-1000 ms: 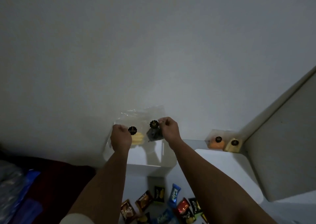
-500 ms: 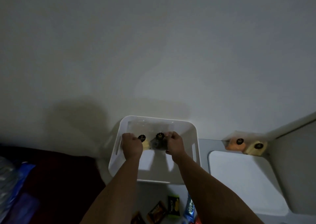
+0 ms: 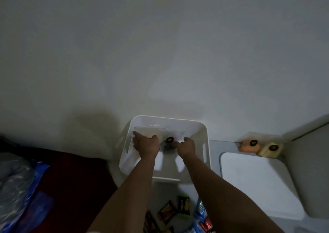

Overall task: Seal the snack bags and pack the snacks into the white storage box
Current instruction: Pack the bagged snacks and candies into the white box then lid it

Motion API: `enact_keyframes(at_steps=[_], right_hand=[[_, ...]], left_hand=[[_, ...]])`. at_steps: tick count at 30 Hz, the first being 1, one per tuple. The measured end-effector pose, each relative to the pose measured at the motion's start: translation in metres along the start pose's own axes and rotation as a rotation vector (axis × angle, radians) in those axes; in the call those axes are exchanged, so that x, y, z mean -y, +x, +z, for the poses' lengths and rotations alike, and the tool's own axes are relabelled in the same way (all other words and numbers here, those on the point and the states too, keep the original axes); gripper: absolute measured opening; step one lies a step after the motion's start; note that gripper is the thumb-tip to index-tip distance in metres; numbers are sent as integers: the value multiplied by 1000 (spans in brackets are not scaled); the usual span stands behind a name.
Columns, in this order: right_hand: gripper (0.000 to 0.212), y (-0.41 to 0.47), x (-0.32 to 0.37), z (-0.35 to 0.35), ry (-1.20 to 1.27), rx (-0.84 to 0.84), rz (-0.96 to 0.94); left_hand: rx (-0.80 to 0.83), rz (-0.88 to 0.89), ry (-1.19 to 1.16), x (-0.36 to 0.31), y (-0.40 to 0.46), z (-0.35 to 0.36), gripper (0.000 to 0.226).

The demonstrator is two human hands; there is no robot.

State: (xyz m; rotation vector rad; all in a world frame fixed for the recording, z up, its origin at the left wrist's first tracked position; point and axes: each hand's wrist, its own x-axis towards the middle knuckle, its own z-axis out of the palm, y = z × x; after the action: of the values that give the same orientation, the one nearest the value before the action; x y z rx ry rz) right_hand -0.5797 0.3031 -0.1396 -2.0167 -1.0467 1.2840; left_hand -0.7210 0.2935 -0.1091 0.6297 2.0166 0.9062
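Note:
The white storage box (image 3: pixel 206 133) stands against the wall, and both my hands are down inside it. They lower two clear snack bags (image 3: pixel 160 130) that lie side by side, each closed with a round black sticker (image 3: pixel 169 139). My left hand (image 3: pixel 146 144) lies on the left bag with its fingers stretched toward the box's left wall and covers that bag's sticker. My right hand (image 3: pixel 186 146) pinches the right bag, which holds a dark snack, just beside its sticker.
Two more stickered bags, one orange (image 3: pixel 248 146) and one cream (image 3: pixel 270 149), lean in the back right corner behind a white board (image 3: pixel 258 183). Several wrapped snacks (image 3: pixel 183 205) lie below the box. A dark red cloth (image 3: pixel 71 188) and blue plastic (image 3: pixel 26 184) fill the left.
Both hands brought the two bags down from in front of the wall into the box. The left hand's fingers have spread out from a fist.

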Motion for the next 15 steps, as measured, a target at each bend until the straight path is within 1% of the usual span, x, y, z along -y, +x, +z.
enact_keyframes(at_steps=[3,5,8,11,13,15], right_hand=[[51,-26,11,-21,-33,-5,-95],[51,-42,14,-33,-68,-12,-201],[38,-60,12,-55,-71,-22,-358],[25,-73,10,-86,-49,-75,-495],[22,-74,3,-112,-28,-121,-510],[21,-69,-8,-143,-8,-172,-485]], left_hand=[[-26,12,37,-7,-24,-7,94],[-18,63,77,-9,-39,-11,81],[36,215,190,-14,-67,-7,53],[94,320,285,-28,-96,11,44],[141,369,315,-40,-114,30,42],[198,413,329,-50,-130,53,40]])
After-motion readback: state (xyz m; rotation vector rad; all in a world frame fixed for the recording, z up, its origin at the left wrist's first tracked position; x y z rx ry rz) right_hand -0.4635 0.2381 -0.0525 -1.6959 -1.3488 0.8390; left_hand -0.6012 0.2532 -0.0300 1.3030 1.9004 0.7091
